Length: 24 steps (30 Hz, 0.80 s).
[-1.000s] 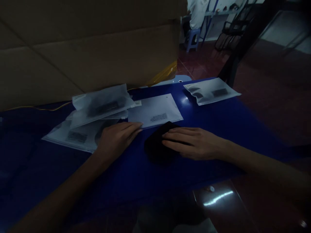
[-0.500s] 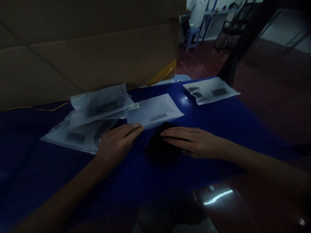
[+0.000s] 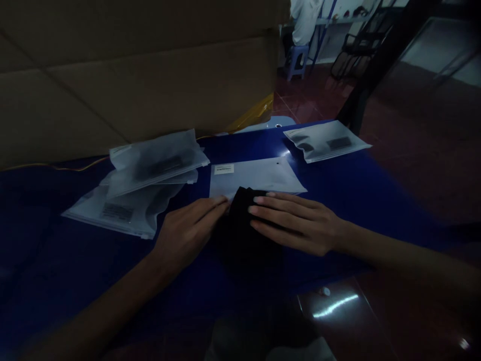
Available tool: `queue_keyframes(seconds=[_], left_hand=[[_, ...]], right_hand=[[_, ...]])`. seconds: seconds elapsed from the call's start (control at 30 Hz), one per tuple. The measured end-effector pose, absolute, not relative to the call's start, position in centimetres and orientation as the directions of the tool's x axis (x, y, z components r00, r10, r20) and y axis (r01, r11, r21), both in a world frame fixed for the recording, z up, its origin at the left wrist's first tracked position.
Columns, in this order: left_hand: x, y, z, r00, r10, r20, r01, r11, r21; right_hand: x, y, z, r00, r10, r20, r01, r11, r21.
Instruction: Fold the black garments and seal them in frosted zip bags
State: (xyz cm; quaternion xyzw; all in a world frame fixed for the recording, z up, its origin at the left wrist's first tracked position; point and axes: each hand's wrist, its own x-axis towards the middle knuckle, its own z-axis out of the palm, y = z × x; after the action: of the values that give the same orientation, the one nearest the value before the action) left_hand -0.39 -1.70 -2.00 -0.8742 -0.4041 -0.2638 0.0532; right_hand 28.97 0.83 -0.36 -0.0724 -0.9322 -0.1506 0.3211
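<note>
Here we are at the blue-topped desk [image 3: 338, 200], and the action is all at the near edge of a flat, translucent white plastic pouch [image 3: 259, 178] with a small pale label [image 3: 224, 169] on its left part. Right in front of it sits a soft-looking black bundle [image 3: 240, 235], probably folded cloth, its far end overlapping the pouch's near edge; whether any of it is inside, it's too dark to tell. The right hand [image 3: 296, 220] lies over the bundle, fingers long and nearly straight across its top, thumb hidden, so no telling if it's clamped. Over on the other side, the left hand [image 3: 193, 225] has its fingers bent close together at the pouch's near-left corner, right beside the bundle; a pinch on the plastic can't be confirmed. The step in hand reads as lining bundle and pouch edge up with each other. The next move, I'd judge, calls for the left hand to keep that thin edge steady and parted, and the right to guide the bundle in flat without buckling the plastic. Well to the left, a loose stack of filled translucent pouches [image 3: 158, 163]; far right, another filled pouch [image 3: 326, 141] lies apart.
</note>
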Motion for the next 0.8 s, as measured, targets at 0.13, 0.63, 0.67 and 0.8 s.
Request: queue_keyframes(seconds=[0.13,0.63,0.67,0.8], left_hand=[[0.1,-1.6,-1.8,0.564,0.598,0.569,0.735,-0.678,-0.016],[1.2,-2.2,-0.3,0.544,0.571,0.615,0.706,-0.707,0.032],[1.3,-2.4,-0.2,0.53,0.583,0.616,0.713,-0.7,0.049],[1.7,-3.0,0.1,0.507,0.617,0.602,0.726,-0.682,0.087]], right_hand=[[29.0,1.0,-1.2,-0.844,0.067,0.532,0.203,0.958,0.202],[29.2,0.8,-1.7,-0.834,0.394,0.386,0.484,0.858,0.169],[29.2,0.7,-1.6,-0.823,0.388,0.415,0.501,0.84,0.208],[28.9,0.2,-1.6,-0.781,0.409,0.473,0.58,0.755,0.305]])
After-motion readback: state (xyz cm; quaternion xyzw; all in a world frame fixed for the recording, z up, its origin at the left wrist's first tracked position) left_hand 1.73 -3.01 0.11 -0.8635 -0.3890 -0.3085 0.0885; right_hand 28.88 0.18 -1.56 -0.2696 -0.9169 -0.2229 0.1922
